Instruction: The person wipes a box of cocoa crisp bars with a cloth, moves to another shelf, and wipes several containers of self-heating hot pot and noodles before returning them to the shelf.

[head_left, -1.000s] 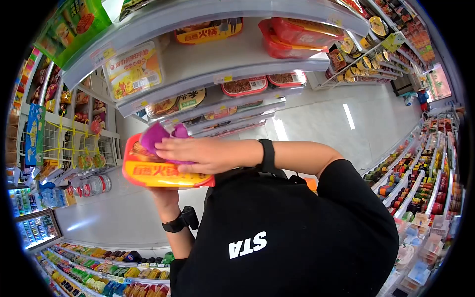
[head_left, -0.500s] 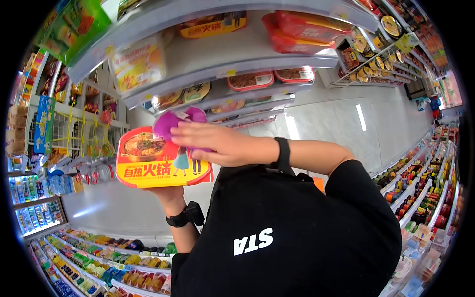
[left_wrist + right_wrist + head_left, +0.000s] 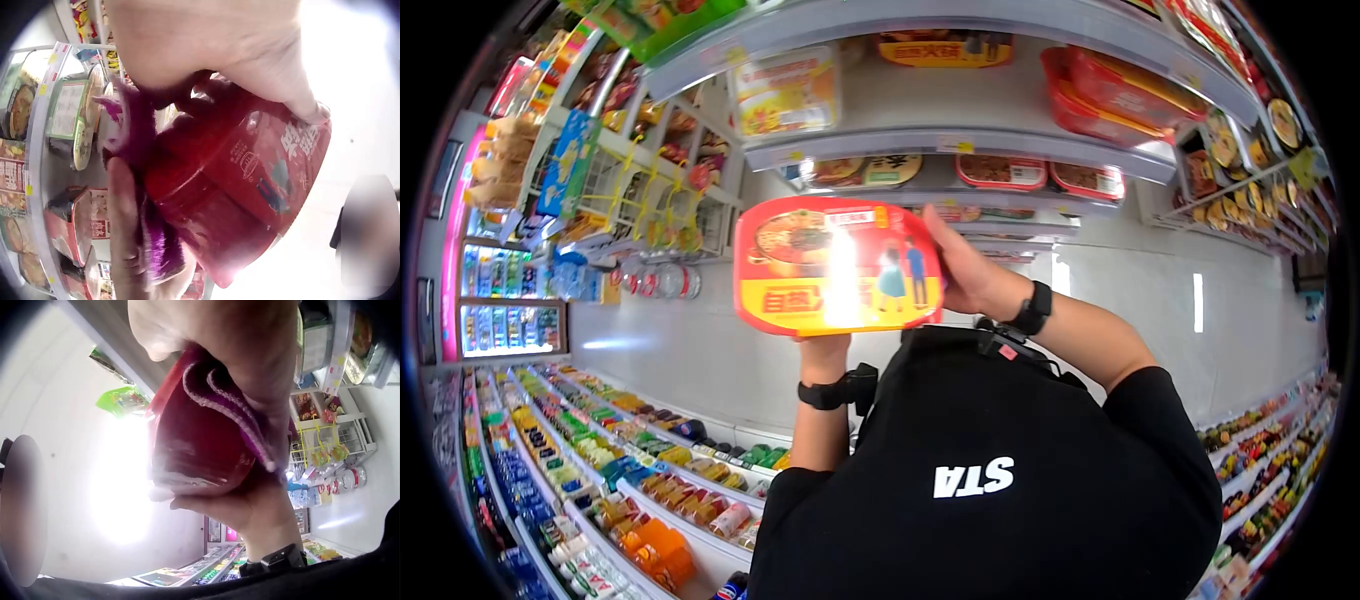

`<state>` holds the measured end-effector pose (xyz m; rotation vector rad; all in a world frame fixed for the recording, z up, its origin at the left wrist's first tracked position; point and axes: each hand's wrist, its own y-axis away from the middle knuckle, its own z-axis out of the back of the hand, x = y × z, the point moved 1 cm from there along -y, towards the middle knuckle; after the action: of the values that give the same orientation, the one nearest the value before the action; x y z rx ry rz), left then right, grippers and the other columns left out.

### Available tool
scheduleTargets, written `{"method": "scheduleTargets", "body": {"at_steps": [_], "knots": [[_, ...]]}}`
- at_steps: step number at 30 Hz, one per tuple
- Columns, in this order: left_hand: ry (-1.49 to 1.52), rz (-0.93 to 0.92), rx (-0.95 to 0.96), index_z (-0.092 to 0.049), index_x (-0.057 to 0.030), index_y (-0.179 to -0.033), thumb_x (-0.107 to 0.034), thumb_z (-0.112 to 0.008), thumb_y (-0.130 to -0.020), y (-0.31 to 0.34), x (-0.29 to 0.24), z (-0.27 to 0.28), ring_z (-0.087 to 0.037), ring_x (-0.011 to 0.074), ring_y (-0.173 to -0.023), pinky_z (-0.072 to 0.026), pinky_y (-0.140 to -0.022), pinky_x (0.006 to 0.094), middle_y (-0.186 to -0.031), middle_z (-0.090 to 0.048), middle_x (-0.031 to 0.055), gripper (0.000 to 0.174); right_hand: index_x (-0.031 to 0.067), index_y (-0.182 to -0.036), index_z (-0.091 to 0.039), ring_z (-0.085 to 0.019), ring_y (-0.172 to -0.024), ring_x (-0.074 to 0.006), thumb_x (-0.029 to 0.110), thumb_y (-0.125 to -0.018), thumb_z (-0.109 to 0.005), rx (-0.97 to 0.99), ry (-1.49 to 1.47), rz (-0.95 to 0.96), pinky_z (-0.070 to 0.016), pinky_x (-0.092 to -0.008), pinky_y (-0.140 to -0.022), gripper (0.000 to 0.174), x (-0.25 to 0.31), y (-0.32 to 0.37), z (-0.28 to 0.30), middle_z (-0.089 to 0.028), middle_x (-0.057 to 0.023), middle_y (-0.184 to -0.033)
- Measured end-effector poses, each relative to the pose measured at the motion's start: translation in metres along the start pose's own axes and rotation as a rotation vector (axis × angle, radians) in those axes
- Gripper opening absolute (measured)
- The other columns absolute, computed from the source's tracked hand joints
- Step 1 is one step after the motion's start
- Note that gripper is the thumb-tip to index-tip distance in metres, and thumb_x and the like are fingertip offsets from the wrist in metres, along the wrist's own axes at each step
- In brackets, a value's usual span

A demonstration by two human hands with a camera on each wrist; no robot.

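A red and yellow boxed meal (image 3: 800, 290) is held lid up in front of the chest. Beneath it, the left hand (image 3: 825, 352) grips it from below, with the thumb along its side in the left wrist view. At the box's right end is the right hand (image 3: 968, 272), thumb near the lid's edge. That hand holds a purple cloth (image 3: 250, 428) against the box's side, between palm and box. The cloth (image 3: 164, 250) also shows by the right fingers in the left wrist view; the box hides it in the head view.
A shelf (image 3: 960, 145) ahead holds stacked red boxes (image 3: 1125, 90), a white-lidded noodle pack (image 3: 787, 92) and another boxed meal (image 3: 945, 50). Wire baskets (image 3: 640, 200) hang at the left. Rows of bottles (image 3: 690, 495) stand at lower left; tiled floor lies between.
The right hand and purple cloth have moved off the lid to the box's right end. The lid now shows uncovered. The head view has turned, with shelf and box farther right in it.
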<state>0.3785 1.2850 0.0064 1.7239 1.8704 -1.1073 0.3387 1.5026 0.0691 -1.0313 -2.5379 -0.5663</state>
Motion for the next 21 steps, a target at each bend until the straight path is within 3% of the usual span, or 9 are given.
{"method": "scheduleTargets", "body": {"at_steps": [3,4,6,9,11,15,18,19,21], "knots": [[-0.122,0.023,-0.076,-0.034,-0.0079,-0.144,-0.02,-0.062,-0.094,0.009,-0.002,-0.001,-0.052,0.0206,-0.122,-0.0477,-0.099,0.0361,-0.138,-0.048,0.0078,0.058,0.0028,-0.129,-0.05,-0.064,-0.108,-0.0181,0.04,-0.095,-0.058,0.001,0.135,0.036,-0.0522,-0.0337,-0.093,0.051,0.019,0.008,0.006,-0.063,-0.012,-0.121],[-0.461,0.015,-0.126,-0.035,-0.0076,-0.144,-0.02,-0.069,-0.089,0.011,-0.009,-0.006,-0.054,0.0193,-0.12,-0.0487,-0.097,0.0345,-0.137,-0.048,0.0079,0.066,0.0028,-0.127,-0.051,-0.067,-0.101,-0.0178,0.037,-0.095,-0.059,-0.036,0.184,0.027,-0.0555,-0.0325,-0.088,0.047,0.03,0.012,0.004,-0.065,-0.012,-0.117],[-0.296,0.024,-0.054,-0.037,-0.0055,-0.142,-0.029,-0.081,-0.078,0.001,-0.035,-0.035,-0.049,0.0235,-0.127,-0.0466,-0.101,0.0384,-0.143,-0.042,0.013,0.081,0.0009,-0.125,-0.05,-0.07,-0.091,-0.0169,0.035,-0.092,-0.063,-0.09,0.278,0.091,-0.059,-0.0311,-0.08,0.049,0.046,0.017,0.001,-0.067,-0.0124,-0.111],[-0.523,-0.204,-0.012,-0.039,-0.0083,-0.142,-0.039,-0.091,-0.061,-0.026,-0.068,-0.078,-0.04,0.0325,-0.135,-0.0437,-0.104,0.0438,-0.149,-0.033,0.0192,0.101,0.0007,-0.128,-0.048,-0.07,-0.093,-0.0171,0.03,-0.09,-0.068,-0.208,0.378,0.041,-0.0587,-0.0314,-0.081,0.052,0.061,0.027,-0.002,-0.067,-0.0125,-0.111],[-1.286,-0.246,0.365,-0.042,-0.0124,-0.14,-0.043,-0.091,-0.056,-0.03,-0.088,-0.077,-0.041,0.0383,-0.134,-0.0421,-0.106,0.0471,-0.15,-0.027,0.0241,0.102,0.0008,-0.128,-0.048,-0.07,-0.093,-0.0164,0.033,-0.091,-0.066,-0.207,0.451,0.003,-0.0587,-0.031,-0.081,0.052,0.062,0.028,-0.001,-0.066,-0.0121,-0.112],[-1.226,-0.304,0.324,-0.061,-0.0092,-0.111,-0.049,-0.089,-0.056,-0.034,-0.081,-0.073,-0.045,0.0391,-0.129,-0.0436,-0.103,0.0474,-0.142,-0.036,0.0276,0.073,0.0018,-0.129,-0.049,-0.07,-0.09,-0.0143,0.052,-0.096,-0.051,-0.121,0.336,-0.053,-0.0591,-0.0287,-0.076,0.061,0.056,0.016,0.009,-0.067,-0.0106,-0.113],[-1.166,-0.367,0.197,-0.063,-0.0087,-0.112,-0.045,-0.092,-0.052,-0.029,-0.065,-0.056,-0.05,0.0373,-0.122,-0.0435,-0.101,0.0451,-0.134,-0.045,0.023,0.076,0.0029,-0.132,-0.049,-0.067,-0.098,-0.0133,0.062,-0.096,-0.039,-0.08,0.358,0.058,-0.0572,-0.0276,-0.076,0.07,0.052,0.016,0.012,-0.065,-0.0101,-0.119],[-1.137,-0.351,0.106,-0.063,-0.0067,-0.111,-0.048,-0.09,-0.054,-0.024,-0.057,-0.051,-0.053,0.0358,-0.118,-0.044,-0.1,0.0444,-0.13,-0.049,0.0215,0.076,0.0042,-0.134,-0.049,-0.063,-0.108,-0.0131,0.064,-0.097,-0.035,0.043,0.46,-0.108,-0.0534,-0.0284,-0.083,0.072,0.061,0.019,0.033,-0.062,-0.0102,-0.124],[-0.968,-0.299,-0.044,-0.062,-0.0036,-0.111,-0.05,-0.086,-0.063,-0.015,-0.044,-0.043,-0.053,0.032,-0.119,-0.043,-0.101,0.0428,-0.128,-0.051,0.0188,0.071,0.0043,-0.136,-0.049,-0.06,-0.112,-0.0143,0.046,-0.101,-0.041,-0.144,0.512,0.079,-0.048,-0.0291,-0.092,0.054,0.047,0.015,0.025,-0.061,-0.0092,-0.125]]}}
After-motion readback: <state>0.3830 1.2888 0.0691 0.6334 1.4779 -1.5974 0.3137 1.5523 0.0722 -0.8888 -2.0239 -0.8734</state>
